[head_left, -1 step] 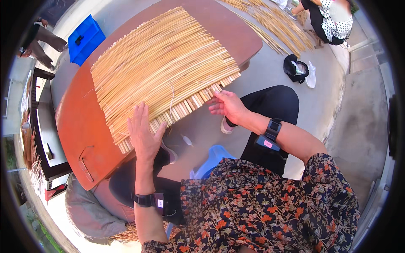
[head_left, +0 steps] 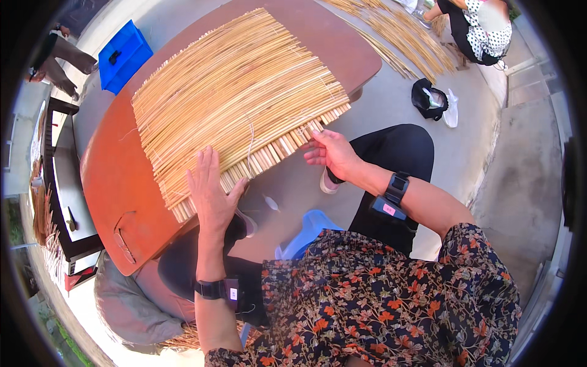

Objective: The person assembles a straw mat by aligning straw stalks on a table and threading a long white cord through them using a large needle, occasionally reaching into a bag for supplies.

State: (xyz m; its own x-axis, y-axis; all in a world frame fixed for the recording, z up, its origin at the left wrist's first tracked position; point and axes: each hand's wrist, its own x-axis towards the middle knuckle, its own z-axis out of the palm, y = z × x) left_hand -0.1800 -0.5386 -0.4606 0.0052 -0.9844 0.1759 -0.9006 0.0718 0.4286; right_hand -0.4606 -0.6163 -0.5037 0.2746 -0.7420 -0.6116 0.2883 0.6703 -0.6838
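A mat of many thin straw-coloured sticks [head_left: 232, 98], tied in rows with thread, lies on a reddish-brown table [head_left: 107, 177]. Its uneven near edge juts past the tabletop toward me. My left hand [head_left: 213, 192] rests flat on the mat's near left part, fingers stretched and thumb apart. At the near right edge, my right hand [head_left: 336, 154] touches the stick ends with its uppermost digit; the other fingers hang loosely below, apart from the sticks. A loose pale string [head_left: 251, 144] trails over the near edge between my hands.
Eyeglasses [head_left: 124, 238] lie on the table's near left corner. A blue crate [head_left: 125, 58] stands beyond it, and a blue stool [head_left: 306, 234] is below me. Long sticks [head_left: 403, 40] lie on the floor at far right, near a crouching person [head_left: 480, 30] and a black bag [head_left: 428, 101].
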